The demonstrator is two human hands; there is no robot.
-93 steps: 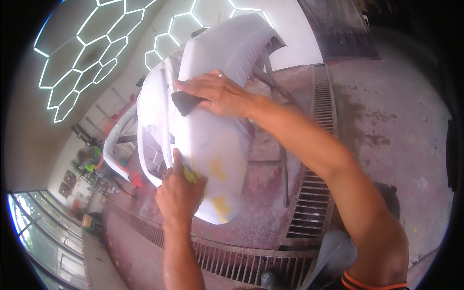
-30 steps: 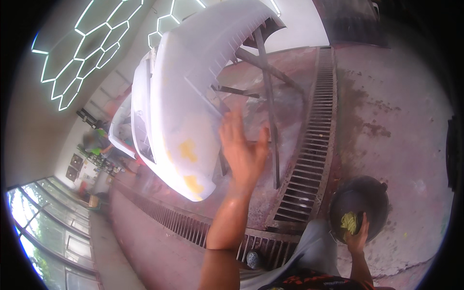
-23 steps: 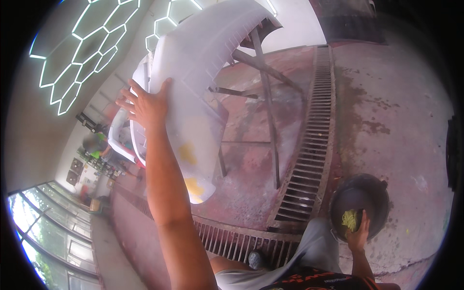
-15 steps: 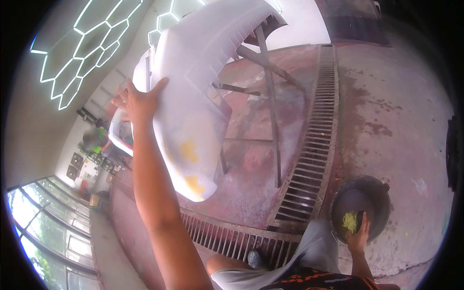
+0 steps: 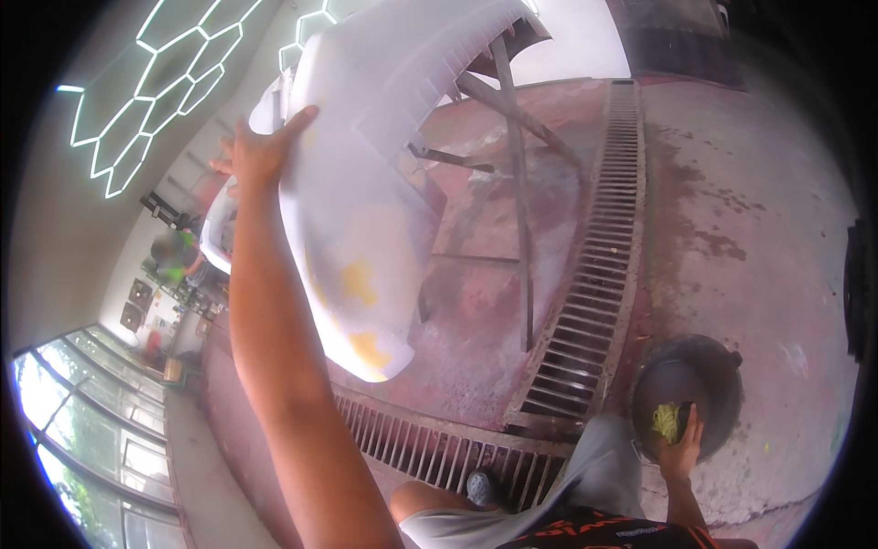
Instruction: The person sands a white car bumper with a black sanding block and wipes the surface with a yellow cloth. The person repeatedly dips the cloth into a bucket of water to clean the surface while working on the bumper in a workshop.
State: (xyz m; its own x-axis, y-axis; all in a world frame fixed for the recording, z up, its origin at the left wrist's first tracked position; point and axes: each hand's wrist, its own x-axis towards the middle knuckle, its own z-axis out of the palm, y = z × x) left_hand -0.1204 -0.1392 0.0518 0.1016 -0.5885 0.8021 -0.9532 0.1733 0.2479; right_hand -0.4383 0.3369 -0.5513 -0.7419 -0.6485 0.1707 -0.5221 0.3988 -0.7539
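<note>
I have the left hand (image 5: 256, 160) reaching well forward, its fingers spread and its thumb lying over the edge of a white car bumper (image 5: 366, 183). I can't tell from here how firmly it presses. The bumper stretches forward and to the right from that hand, and its near end comes back toward me, right of the left forearm, with yellow patches (image 5: 359, 284) on it. A dark-legged stand (image 5: 515, 183) shows beneath it, between the two hands.

My right hand (image 5: 679, 450) is low and well apart from the left, inside the mouth of a dark bucket (image 5: 709, 366), its fingers curled around a small black pad (image 5: 683, 417). Crumpled yellow-green cloth (image 5: 665, 421) sits just left of those fingers; whether they grip it too, I can't make out. A floor drain grate (image 5: 604, 256) runs forward to the left of the bucket.

Past the left hand's wrist, on its left, I see part of a second pale bumper (image 5: 215, 229) and, near it, a co-worker in green (image 5: 176, 274). Hexagonal lights (image 5: 145, 97) glow beyond the left hand's fingers.
</note>
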